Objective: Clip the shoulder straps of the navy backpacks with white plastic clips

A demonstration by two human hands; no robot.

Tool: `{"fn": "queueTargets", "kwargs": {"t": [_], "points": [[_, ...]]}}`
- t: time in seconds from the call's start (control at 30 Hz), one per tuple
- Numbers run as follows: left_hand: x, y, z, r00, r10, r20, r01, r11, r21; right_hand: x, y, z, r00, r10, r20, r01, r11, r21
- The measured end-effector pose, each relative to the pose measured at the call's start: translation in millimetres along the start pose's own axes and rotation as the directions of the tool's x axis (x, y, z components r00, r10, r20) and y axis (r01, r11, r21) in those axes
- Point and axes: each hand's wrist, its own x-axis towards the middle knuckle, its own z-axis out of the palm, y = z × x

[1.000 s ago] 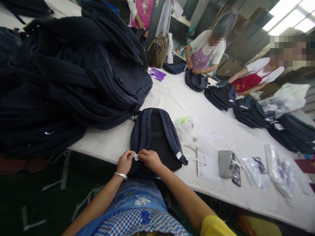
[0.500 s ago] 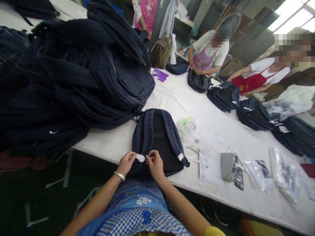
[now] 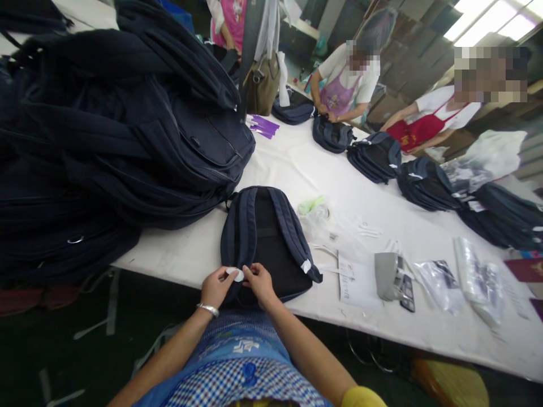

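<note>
A navy backpack [image 3: 265, 237] lies back-up at the near edge of the white table [image 3: 297, 164], its straps facing me. My left hand [image 3: 216, 286], with a silver bracelet on the wrist, pinches a small white tag [image 3: 236, 274] at the end of the left strap. My right hand [image 3: 259, 284] is closed on the strap end just right of the tag. A second white tag [image 3: 306, 265] sits on the right strap.
A tall heap of navy backpacks [image 3: 119, 135] fills the left. Right of my backpack lie clear plastic bags [image 3: 316, 217], a paper sheet [image 3: 355, 280], a grey device [image 3: 388, 275] and packets [image 3: 441, 282]. Other people [image 3: 345, 85] work at stacked bags [image 3: 375, 155] along the far edge.
My hands have shifted slightly at the strap end. The white tag now stands out between my left fingers, and my right hand has slid a little away from it.
</note>
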Motion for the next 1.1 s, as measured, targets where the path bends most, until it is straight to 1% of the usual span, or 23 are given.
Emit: {"fn": "queueTargets", "kwargs": {"t": [0.07, 0.17, 0.27, 0.37, 0.43, 0.5, 0.53, 0.6, 0.67, 0.73, 0.83, 0.97, 1.1], "points": [[-1.0, -0.8, 0.3, 1.0, -0.021, -0.022, 0.02, 0.999, -0.029, 0.7, -0.5, 1.4, 1.0, 0.001, -0.013, -0.001, 0.999, 0.048], [-0.7, -3.6, 0.2, 0.998, -0.053, -0.037, 0.049, 0.992, -0.114, 1.3, 2.5, 1.2, 0.999, -0.036, 0.013, 0.035, 0.993, 0.11], [2.1, -7.5, -0.2, 0.997, -0.081, -0.008, 0.077, 0.974, -0.214, 2.5, 7.4, -0.2, 0.994, -0.098, 0.041, 0.092, 0.987, 0.133], [4.0, -9.4, -0.6, 0.995, -0.091, 0.029, 0.095, 0.968, -0.233, 3.4, 9.5, -1.0, 0.991, -0.126, 0.046, 0.12, 0.986, 0.116], [2.5, -8.0, -0.4, 0.997, -0.065, 0.036, 0.071, 0.974, -0.213, 2.6, 7.8, -1.1, 0.991, -0.128, 0.049, 0.123, 0.988, 0.089], [-1.6, -4.6, 0.5, 0.999, -0.008, 0.039, 0.014, 0.985, -0.171, 0.4, 4.0, -1.2, 0.99, -0.133, 0.048, 0.131, 0.99, 0.052], [-4.1, -2.5, 1.0, 0.999, 0.032, 0.041, -0.027, 0.992, -0.122, -1.0, 1.7, -1.2, 0.989, -0.142, 0.041, 0.141, 0.99, 0.027], [-8.8, 1.2, 2.0, 0.989, 0.143, 0.049, -0.144, 0.989, 0.031, -3.9, -2.8, -1.3, 0.984, -0.178, 0.028, 0.179, 0.983, -0.03], [-10.7, 3.2, 2.3, 0.962, 0.261, 0.08, -0.272, 0.942, 0.198, -6.0, -5.9, -1.4, 0.975, -0.22, 0.028, 0.222, 0.972, -0.075], [-9.1, 3.4, 1.4, 0.936, 0.33, 0.121, -0.351, 0.888, 0.297, -6.8, -6.8, -1.5, 0.973, -0.229, 0.041, 0.231, 0.97, -0.079], [-3.3, 3.0, -2.2, 0.923, 0.347, 0.165, -0.383, 0.856, 0.348, -5.8, -5.2, -1.8, 0.98, -0.191, 0.058, 0.192, 0.981, -0.015], [0.2, 5.5, -7.5, 0.911, 0.361, 0.199, -0.409, 0.855, 0.319, -3.0, -1.6, -2.7, 0.981, -0.178, 0.079, 0.177, 0.984, 0.023], [-1.8, 7.2, -9.3, 0.924, 0.342, 0.173, -0.38, 0.875, 0.299, -0.1, 1.0, -3.7, 0.977, -0.178, 0.113, 0.175, 0.984, 0.033]]}}
